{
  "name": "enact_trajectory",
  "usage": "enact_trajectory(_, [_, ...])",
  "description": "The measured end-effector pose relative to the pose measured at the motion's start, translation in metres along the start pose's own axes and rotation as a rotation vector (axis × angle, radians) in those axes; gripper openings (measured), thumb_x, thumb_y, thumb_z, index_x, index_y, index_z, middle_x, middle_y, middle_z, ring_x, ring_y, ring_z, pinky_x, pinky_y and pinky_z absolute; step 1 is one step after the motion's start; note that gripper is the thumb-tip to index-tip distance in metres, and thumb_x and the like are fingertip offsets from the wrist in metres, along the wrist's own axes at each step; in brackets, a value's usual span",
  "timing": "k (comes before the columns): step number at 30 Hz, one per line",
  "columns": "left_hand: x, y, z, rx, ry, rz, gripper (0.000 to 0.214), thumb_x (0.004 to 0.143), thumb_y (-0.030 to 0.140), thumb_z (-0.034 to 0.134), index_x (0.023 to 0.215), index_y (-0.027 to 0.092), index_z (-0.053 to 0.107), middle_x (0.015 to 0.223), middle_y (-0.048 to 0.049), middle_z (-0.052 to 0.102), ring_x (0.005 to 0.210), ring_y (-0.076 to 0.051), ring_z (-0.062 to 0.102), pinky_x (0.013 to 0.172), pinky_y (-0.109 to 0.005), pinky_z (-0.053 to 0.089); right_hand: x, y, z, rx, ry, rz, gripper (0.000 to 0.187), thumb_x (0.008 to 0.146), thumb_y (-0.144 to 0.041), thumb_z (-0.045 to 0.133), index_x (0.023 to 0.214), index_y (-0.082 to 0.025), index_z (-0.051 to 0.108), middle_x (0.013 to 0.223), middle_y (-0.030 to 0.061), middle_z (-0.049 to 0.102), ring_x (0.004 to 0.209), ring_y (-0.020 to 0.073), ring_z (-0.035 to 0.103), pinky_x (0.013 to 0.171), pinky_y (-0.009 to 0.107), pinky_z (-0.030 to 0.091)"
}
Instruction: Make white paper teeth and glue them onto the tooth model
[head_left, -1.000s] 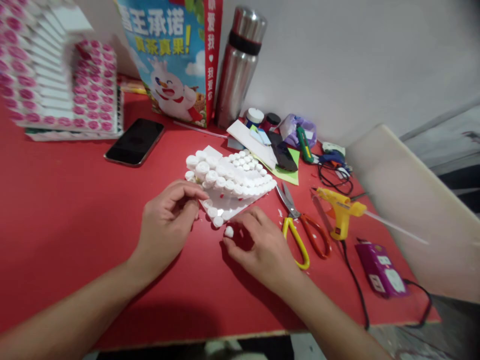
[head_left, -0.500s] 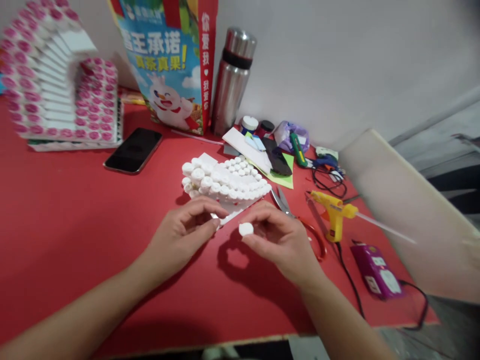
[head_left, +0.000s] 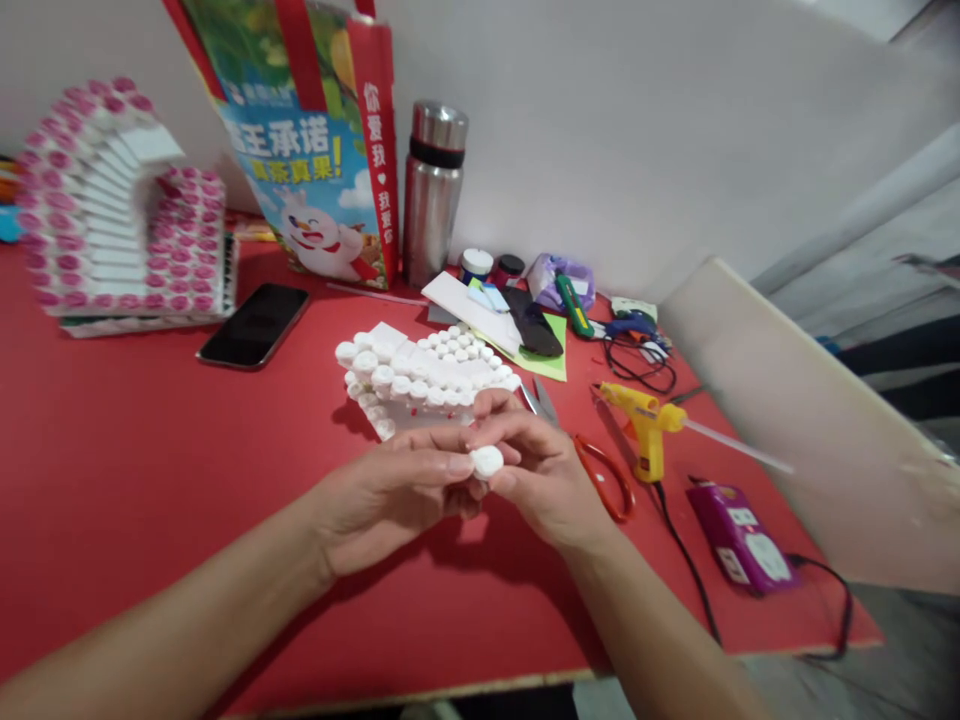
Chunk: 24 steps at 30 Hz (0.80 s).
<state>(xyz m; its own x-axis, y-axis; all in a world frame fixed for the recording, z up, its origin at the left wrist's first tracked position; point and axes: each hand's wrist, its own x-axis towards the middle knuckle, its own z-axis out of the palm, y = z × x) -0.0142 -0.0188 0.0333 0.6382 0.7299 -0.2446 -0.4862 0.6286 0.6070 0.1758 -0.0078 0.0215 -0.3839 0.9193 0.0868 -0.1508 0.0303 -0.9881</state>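
Observation:
My two hands meet above the red table (head_left: pixel 150 460). Between the fingertips of my left hand (head_left: pixel 390 495) and my right hand (head_left: pixel 547 475) sits a small white round foam piece (head_left: pixel 487 461), pinched by both. Just behind my hands lies a white foam board model (head_left: pixel 420 375) covered with several rows of similar white round pieces. Red-and-yellow scissors (head_left: pixel 600 475) lie right of my right hand, partly hidden by it.
A yellow glue gun (head_left: pixel 641 420) with a black cord and a purple box (head_left: pixel 739 535) lie at the right. A black phone (head_left: pixel 253 325), a pink-and-white stepped model (head_left: pixel 120 240), a printed bag (head_left: pixel 307 170), a steel flask (head_left: pixel 431 190) and small tools stand behind.
My right hand lifted the white round piece off the table and brought it leftward; my left hand came to meet it, and both now pinch it together. The camera view tilted up slightly.

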Motion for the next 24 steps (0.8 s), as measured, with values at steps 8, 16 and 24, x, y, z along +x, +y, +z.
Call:
enact_trajectory(8, [0.007,-0.014,-0.005,-0.026,0.034,0.024,0.031,0.074,0.029,0.093,0.099,0.017,0.079,0.092,-0.0031,0.064,0.078,-0.010,0.057,0.073,-0.021,0.051,-0.001,-0.001,-0.011,-0.128,-0.091,-0.067,0.027,0.082,-0.037,0.086,0.105,-0.026,0.077,0.128,0.0082,0.056,0.104,0.0200,0.064,0.081,0.034,0.062])
enact_trajectory(16, [-0.001,-0.007,-0.014,0.267,0.167,0.099,0.019,0.076,0.020,0.089,0.083,0.017,0.071,0.084,0.0009,0.064,0.078,-0.009,0.058,0.074,-0.019,0.048,-0.006,-0.016,-0.013,-0.633,-0.066,-0.322,0.027,0.083,-0.018,0.081,0.107,-0.025,0.071,0.105,0.0054,0.064,0.105,0.0220,0.063,0.095,0.041,0.056])
enact_trajectory(24, [-0.003,0.000,-0.016,0.340,0.118,-0.065,0.030,0.073,0.035,0.091,0.089,0.017,0.072,0.074,0.0004,0.063,0.059,-0.008,0.050,0.053,-0.019,0.037,-0.006,-0.014,-0.005,-0.600,-0.084,-0.328,0.026,0.079,-0.012,0.079,0.099,-0.024,0.069,0.097,0.0033,0.065,0.086,0.0178,0.063,0.077,0.033,0.055])
